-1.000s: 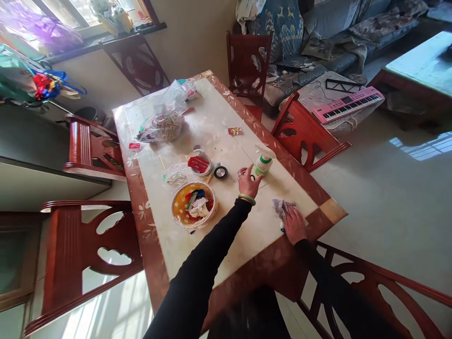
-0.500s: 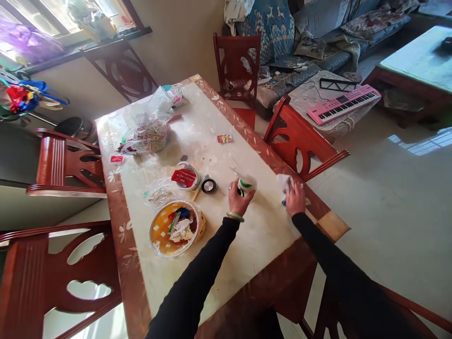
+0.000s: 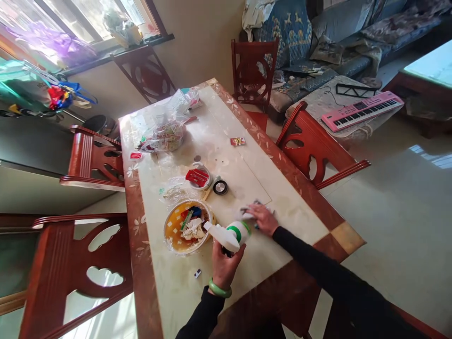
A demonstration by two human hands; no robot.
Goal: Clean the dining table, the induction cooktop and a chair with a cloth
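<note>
L hand [image 3: 223, 270]: btl [image 3: 243, 231]; R hand [image 3: 264, 219]: prob. cloth [image 3: 248, 213], inside tbl edge [image 3: 312, 199].

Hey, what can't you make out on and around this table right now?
In the head view:
- Spray bottle: its lower body is partly hidden by the left hand and its own spray head.
- Cloth: blurred and mostly covered by the right hand.
- Basket: its bottom is hidden by crumpled paper and wrappers.
- Pink keyboard: button lettering too small.
- Coffee table: cut off by the right edge.
</note>
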